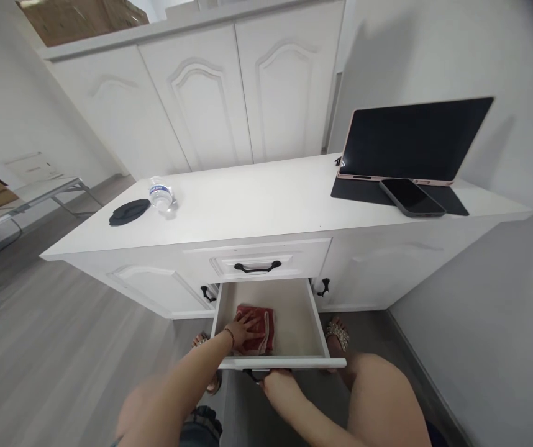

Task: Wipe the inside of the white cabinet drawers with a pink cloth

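Note:
A white drawer point(297, 316) stands pulled out from the lower middle of the cabinet. In its left half lies a folded red cloth point(267, 320) with a pale edge, perhaps a towel. My left hand point(244, 329) rests flat on this cloth, fingers spread. Under the drawer's front, my right hand point(276, 377) is closed around the black drawer handle point(250, 375); its fingertips are mostly hidden.
A closed upper drawer point(271, 256) sits directly above. On the white cabinet top point(252, 198) are a clear plastic bottle point(160, 194), a black flat round item point(129, 212), a tablet point(410, 143) and a phone point(412, 197). A wall point(490, 298) borders the right side.

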Demonstrator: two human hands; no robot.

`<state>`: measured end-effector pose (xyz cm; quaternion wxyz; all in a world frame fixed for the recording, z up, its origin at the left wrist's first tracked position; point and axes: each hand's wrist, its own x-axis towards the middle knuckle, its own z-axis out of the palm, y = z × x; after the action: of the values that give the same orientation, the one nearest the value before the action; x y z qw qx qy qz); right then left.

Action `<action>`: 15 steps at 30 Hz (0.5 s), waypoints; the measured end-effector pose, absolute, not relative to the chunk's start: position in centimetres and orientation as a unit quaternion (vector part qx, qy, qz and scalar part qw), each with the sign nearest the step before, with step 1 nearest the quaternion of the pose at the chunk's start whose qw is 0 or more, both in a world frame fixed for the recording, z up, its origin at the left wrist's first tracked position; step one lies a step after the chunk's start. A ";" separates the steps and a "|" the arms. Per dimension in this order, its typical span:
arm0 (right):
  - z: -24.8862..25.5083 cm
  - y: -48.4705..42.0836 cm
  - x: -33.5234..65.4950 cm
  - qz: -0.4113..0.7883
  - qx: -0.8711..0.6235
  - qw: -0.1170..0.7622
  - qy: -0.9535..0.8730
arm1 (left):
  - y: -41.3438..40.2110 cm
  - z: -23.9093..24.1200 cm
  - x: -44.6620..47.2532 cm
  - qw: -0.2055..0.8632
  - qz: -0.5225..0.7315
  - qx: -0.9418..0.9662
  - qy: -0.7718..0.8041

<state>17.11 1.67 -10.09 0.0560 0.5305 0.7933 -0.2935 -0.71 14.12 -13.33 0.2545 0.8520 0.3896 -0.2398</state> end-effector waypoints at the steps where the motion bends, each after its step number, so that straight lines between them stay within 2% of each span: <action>1: -9.9 1.7 17.1 -0.293 0.530 0.058 0.794 | 14.0 -13.0 -1.2 0.251 -0.248 0.847 0.397; 7: -9.3 1.6 17.2 -0.285 0.527 0.060 0.798 | 13.1 -11.0 -3.2 0.230 -0.232 0.822 0.466; 11: -9.1 1.7 17.1 -0.283 0.534 0.051 0.795 | 12.8 -9.7 -2.9 0.276 -0.215 0.808 0.475; 15: -9.1 1.7 16.8 -0.276 0.542 0.076 0.790 | 12.8 -9.6 -0.5 0.328 -0.216 0.670 0.630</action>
<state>16.81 1.68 -9.13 0.0757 0.5420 0.7902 -0.2757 -0.49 12.77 -9.62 0.3284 0.6696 0.6302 -0.2158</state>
